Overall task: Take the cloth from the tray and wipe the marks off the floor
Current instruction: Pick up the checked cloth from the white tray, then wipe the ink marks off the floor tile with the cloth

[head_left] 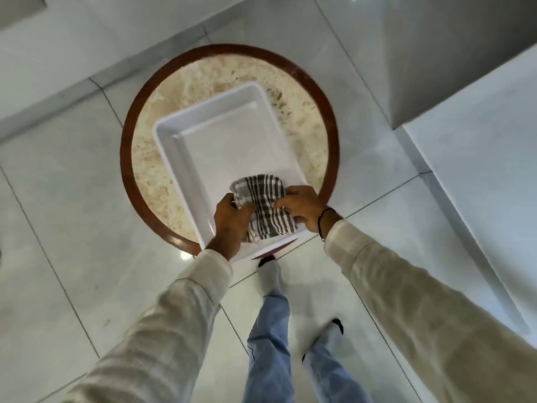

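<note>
A grey-and-white checked cloth [261,203] lies bunched at the near end of a white rectangular tray [203,146]. The tray rests on a round table with a beige stone top and a dark red rim [128,135]. My left hand [231,221] grips the cloth's left side, and my right hand [302,209] pinches its right side. Both hands are over the tray's near edge. The rest of the tray holds nothing. Faint dark marks [106,322] show on the pale tiled floor to the lower left.
Glossy pale floor tiles [72,199] surround the table. A white wall or cabinet face [479,170] runs along the right. My legs in blue jeans and socked feet [271,274] stand just below the table's near rim.
</note>
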`<action>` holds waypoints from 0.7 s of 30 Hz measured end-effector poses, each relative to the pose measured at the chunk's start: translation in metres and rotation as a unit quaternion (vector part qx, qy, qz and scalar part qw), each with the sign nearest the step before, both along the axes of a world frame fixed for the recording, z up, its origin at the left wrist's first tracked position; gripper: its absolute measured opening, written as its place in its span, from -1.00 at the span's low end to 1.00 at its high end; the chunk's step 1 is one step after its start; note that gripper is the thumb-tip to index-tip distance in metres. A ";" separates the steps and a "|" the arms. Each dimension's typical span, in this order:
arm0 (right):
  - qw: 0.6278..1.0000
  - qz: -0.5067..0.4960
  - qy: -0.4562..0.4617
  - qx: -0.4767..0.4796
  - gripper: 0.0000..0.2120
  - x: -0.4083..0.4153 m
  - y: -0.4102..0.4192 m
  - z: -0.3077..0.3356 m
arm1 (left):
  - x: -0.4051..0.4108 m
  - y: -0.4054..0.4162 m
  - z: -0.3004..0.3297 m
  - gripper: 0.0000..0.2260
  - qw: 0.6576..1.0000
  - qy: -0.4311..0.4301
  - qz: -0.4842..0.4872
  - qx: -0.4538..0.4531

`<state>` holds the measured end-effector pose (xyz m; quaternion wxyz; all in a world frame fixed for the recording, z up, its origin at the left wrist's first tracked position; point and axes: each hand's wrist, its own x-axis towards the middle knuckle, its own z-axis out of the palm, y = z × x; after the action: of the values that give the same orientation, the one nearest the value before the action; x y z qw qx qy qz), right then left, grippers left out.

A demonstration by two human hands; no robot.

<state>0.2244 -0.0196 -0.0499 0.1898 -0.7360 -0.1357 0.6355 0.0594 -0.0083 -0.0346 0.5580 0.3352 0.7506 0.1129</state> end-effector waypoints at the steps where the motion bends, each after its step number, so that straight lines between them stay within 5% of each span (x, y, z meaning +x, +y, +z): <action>1: 1.000 -0.016 0.015 0.010 -0.65 0.011 -0.008 0.016 | 0.008 -0.005 0.016 -0.69 1.000 -0.018 -0.008 0.012; 12: 0.966 -0.232 0.072 0.084 -0.76 0.171 -0.180 0.123 | 0.192 -0.118 0.109 -0.58 0.947 -0.134 -0.285 0.066; 16: 0.953 -0.277 0.075 0.097 -0.83 0.223 -0.268 0.124 | 0.253 -0.177 0.094 -0.55 0.911 -0.169 -0.371 0.060; 21: 0.964 -0.250 -0.010 0.091 -0.58 0.265 -0.352 0.076 | 0.317 -0.237 0.042 -0.23 0.845 -0.153 -0.509 0.057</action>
<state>0.4890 -0.3720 0.0260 0.4071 -0.7327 -0.0065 0.5452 0.3768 -0.2454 0.0075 0.6250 0.6799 0.3719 -0.0939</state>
